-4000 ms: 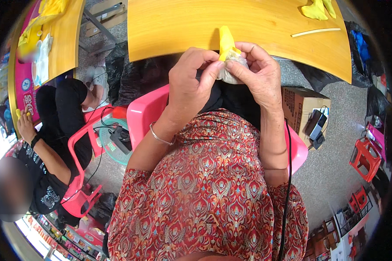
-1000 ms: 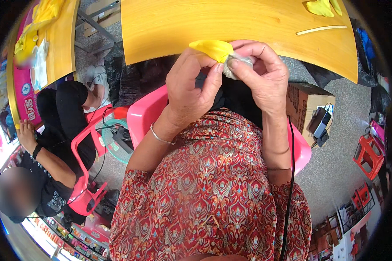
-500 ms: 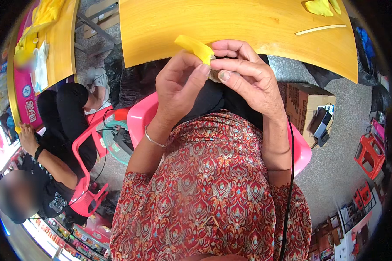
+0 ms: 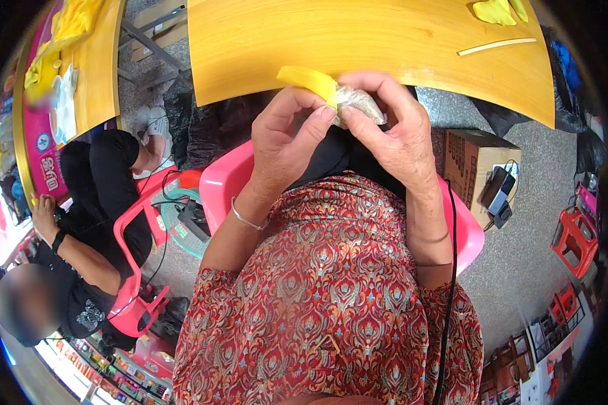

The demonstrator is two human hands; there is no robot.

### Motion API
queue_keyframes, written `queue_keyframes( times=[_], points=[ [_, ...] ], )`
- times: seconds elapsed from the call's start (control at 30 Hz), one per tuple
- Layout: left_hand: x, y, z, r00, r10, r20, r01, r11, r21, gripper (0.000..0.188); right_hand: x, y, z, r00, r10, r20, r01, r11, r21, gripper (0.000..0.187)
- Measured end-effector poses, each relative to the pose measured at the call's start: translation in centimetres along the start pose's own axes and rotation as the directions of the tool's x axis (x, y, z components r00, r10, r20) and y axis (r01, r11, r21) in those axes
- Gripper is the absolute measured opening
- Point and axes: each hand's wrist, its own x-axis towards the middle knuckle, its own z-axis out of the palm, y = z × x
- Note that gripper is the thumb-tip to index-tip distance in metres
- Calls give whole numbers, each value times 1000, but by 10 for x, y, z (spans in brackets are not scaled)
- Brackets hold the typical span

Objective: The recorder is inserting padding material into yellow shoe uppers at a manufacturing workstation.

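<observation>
My left hand point(image 4: 282, 145) pinches a floppy yellow piece point(image 4: 309, 79), perhaps a cut balloon, between thumb and fingers. Its wide end sticks out to the left above my knuckles. In my right hand point(image 4: 400, 138) is a small clear plastic bag point(image 4: 359, 102) packed with pale, grainy stuff. The bag's gathered end meets the yellow piece at my left fingertips; whether it sits inside the yellow cannot be told. Both hands are over my lap, just before the table edge.
A yellow wooden table point(image 4: 365, 40) spans the front, with more yellow pieces point(image 4: 494, 11) and a pale stick point(image 4: 496, 46) on its right. A co-worker point(image 4: 81, 270) sits at the left by another table. A cardboard box point(image 4: 466, 158) and a red stool point(image 4: 575, 241) stand at the right.
The plastic bag, mostly hidden behind my fingers before, now shows between my hands. My right fingers have closed round it, and both hands have shifted slightly down.
</observation>
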Motion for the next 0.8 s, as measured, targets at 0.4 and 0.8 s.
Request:
queue_keyframes(
  times=[0.4,0.8],
  points=[
    [0,1,-3,991,77,113,-101,970,221,9,10,12,-12,970,-224,96,230,972,-53,28],
    [12,-1,1,981,-88,171,129,960,-247,40,2,-10,5,994,68,-84,-30,920,391,23]
  ],
)
